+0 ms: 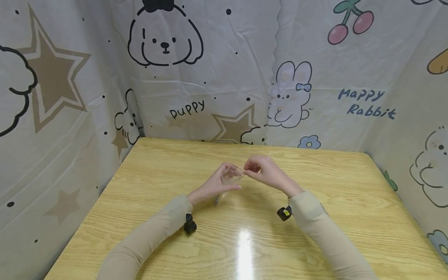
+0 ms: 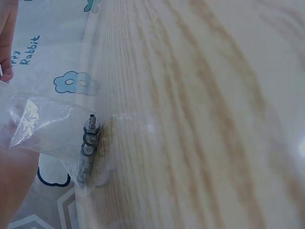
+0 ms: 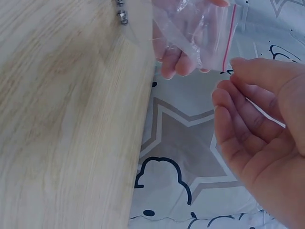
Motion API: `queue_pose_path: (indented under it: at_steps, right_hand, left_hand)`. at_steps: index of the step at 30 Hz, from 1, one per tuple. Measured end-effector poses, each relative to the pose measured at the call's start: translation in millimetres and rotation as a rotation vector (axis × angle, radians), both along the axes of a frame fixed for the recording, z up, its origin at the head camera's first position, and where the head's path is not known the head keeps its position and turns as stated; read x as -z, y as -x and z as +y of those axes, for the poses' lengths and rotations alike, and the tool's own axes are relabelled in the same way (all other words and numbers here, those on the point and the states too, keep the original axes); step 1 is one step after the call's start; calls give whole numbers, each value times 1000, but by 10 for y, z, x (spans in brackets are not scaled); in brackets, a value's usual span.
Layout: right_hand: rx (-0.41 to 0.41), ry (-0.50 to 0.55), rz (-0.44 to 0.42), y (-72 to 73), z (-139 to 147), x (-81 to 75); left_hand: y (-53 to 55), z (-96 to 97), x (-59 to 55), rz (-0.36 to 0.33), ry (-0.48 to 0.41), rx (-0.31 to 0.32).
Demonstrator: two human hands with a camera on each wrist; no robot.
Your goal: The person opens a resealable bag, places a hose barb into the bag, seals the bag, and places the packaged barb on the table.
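Note:
A clear plastic zip bag (image 1: 231, 177) with a red line along its mouth is held above the table in my left hand (image 1: 214, 186), whose fingers lie behind the plastic. Several small silvery metal fittings (image 2: 89, 148) sit in a row at the bag's lower end, one with a narrow nozzle-like tip. My right hand (image 1: 266, 174) pinches the edge of the bag's mouth at a corner with thumb and forefinger. In the right wrist view its other fingers (image 3: 236, 129) are bent and hold nothing.
A wooden table (image 1: 168, 167) lies under both hands, with a bright light reflection near its front. Printed cloth (image 1: 224, 77) with cartoon animals and stars hangs at the back and both sides. Each wrist carries a small black camera (image 1: 189, 225).

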State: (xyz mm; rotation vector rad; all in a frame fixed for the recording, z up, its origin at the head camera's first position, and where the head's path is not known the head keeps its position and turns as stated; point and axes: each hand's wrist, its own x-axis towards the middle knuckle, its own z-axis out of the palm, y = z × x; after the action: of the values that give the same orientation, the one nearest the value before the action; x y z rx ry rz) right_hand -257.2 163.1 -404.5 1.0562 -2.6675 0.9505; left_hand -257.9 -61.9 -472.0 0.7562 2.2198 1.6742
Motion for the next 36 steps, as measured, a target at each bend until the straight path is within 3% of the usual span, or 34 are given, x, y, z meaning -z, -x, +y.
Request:
queue_pose_path:
  at_steps: [17, 25, 36]
  right_hand:
    - [35, -60, -91, -33, -44, 42]
    - [61, -39, -153, -25, -55, -14]
    - [94, 24, -195, 21, -6, -82]
  left_hand:
    - [-14, -8, -24, -21, -14, 25]
    - [-1, 7, -17, -30, -40, 38]
    - [12, -58, -119, -41, -89, 36]
